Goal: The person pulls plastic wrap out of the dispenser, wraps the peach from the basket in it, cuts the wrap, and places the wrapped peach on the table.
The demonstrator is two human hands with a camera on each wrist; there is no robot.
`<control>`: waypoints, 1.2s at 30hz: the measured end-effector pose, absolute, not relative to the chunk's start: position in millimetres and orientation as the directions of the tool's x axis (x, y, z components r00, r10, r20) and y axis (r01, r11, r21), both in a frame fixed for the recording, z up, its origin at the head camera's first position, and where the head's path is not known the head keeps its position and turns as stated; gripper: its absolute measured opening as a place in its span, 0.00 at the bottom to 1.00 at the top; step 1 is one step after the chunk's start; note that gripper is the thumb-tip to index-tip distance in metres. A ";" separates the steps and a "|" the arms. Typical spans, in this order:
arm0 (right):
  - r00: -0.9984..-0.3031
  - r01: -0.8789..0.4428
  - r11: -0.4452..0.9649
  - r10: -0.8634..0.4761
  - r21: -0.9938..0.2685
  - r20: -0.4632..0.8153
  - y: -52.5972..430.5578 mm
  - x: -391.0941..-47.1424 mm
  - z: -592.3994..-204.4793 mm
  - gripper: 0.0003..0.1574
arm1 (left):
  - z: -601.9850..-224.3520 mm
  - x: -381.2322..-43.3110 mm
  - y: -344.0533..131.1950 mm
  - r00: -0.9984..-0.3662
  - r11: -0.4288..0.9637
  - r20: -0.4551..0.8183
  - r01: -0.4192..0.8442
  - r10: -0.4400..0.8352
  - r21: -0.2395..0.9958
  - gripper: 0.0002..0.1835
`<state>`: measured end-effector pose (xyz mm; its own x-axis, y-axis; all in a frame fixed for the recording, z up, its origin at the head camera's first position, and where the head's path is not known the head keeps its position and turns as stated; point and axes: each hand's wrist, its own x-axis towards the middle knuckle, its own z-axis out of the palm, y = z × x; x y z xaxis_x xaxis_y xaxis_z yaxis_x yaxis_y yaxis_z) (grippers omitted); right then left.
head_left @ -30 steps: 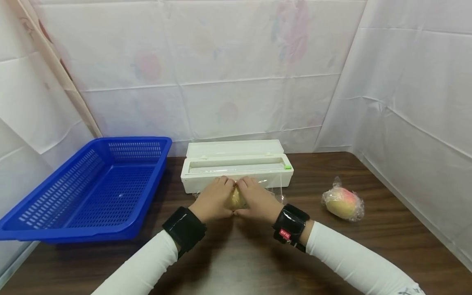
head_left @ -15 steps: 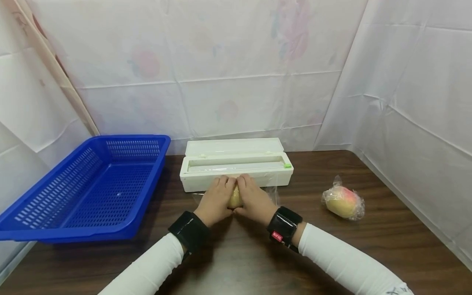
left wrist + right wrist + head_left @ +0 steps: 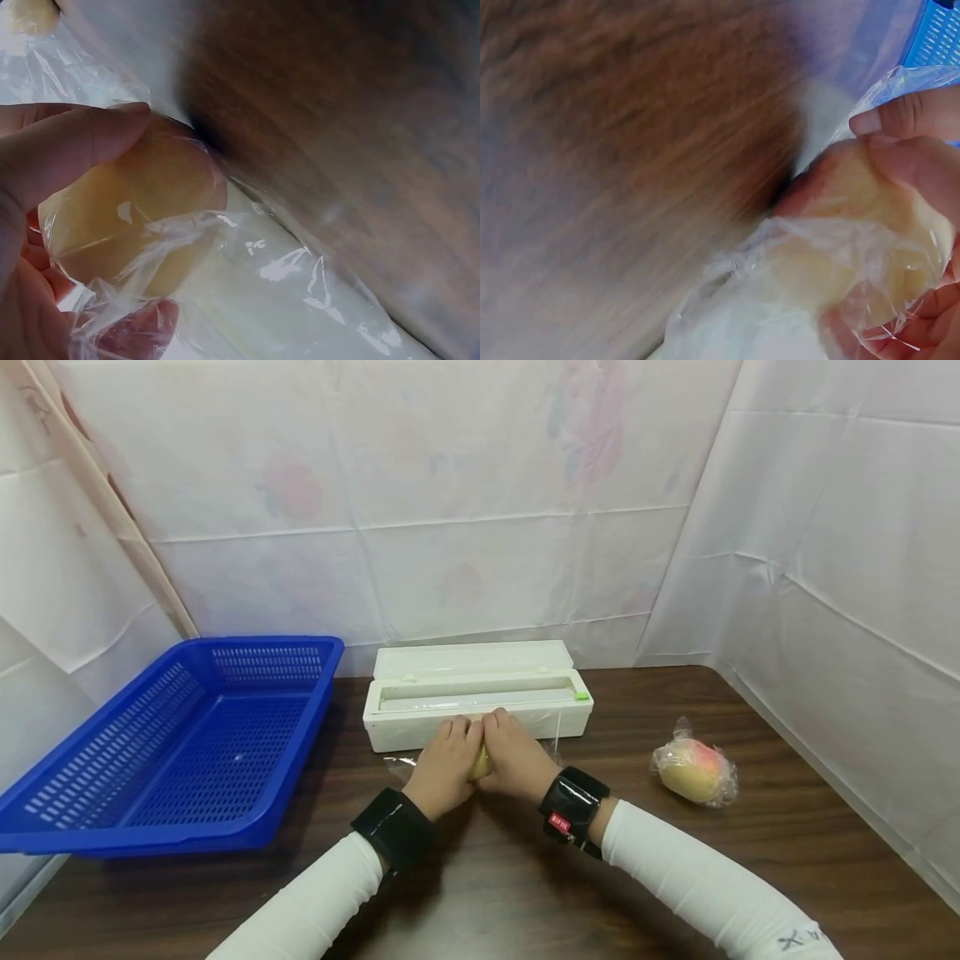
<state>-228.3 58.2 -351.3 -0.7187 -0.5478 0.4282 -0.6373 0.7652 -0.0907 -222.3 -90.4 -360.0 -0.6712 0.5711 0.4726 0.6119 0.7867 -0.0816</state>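
Both hands grip one yellow mango with a reddish end, at the front of a white cling film dispenser. My left hand (image 3: 446, 768) curls round its left side, and my right hand (image 3: 516, 760) round its right. Only a strip of the mango (image 3: 481, 765) shows between them in the head view. The left wrist view shows the mango (image 3: 135, 210) under clear cling film (image 3: 300, 277), with thumb and fingers on opposite sides. Loose, creased film (image 3: 817, 240) covers part of it in the right wrist view too. The dispenser (image 3: 480, 727) has its lid raised.
A second mango (image 3: 693, 772), wrapped in film, lies on the right of the dark wooden table (image 3: 525, 893). At the left stands a blue plastic basket (image 3: 300, 752). White sheets (image 3: 480, 527) hang behind the table and along the sides.
Both hands stay on the mango beside the dispenser. The wrists have drawn slightly closer together, and the film at either side has shifted. The wrapped mango has not moved.
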 end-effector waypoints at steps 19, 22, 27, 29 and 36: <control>-0.782 -0.623 0.745 -0.583 -0.241 0.219 72.9 -182.6 -335.2 0.38 | -344.7 -170.0 -92.2 -0.624 0.693 0.372 0.717 0.687 -0.079 0.35; -0.791 -0.610 0.743 -0.589 -0.275 0.165 75.1 -175.5 -331.6 0.37 | -339.3 -161.7 -93.3 -0.618 0.671 0.334 0.738 0.712 -0.065 0.34; -0.805 -0.566 0.740 -0.590 -0.364 0.052 77.8 -169.8 -327.1 0.36 | -329.6 -153.5 -95.6 -0.582 0.612 0.256 0.789 0.772 -0.048 0.31; -0.794 -0.561 0.723 -0.607 -0.403 0.015 78.7 -168.9 -325.9 0.34 | -326.4 -151.6 -96.8 -0.564 0.584 0.223 0.811 0.795 -0.032 0.30; -0.718 -0.531 0.664 -0.682 -0.526 -0.137 83.8 -172.4 -323.3 0.29 | -318.5 -150.1 -100.6 -0.567 0.547 0.060 0.814 0.822 0.194 0.33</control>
<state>-172.4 83.8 -323.3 -0.7180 -0.6823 -0.1374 -0.5307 0.6645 -0.5262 -150.1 -100.6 -318.5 -0.5667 0.8218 0.0598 0.8141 0.5472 0.1942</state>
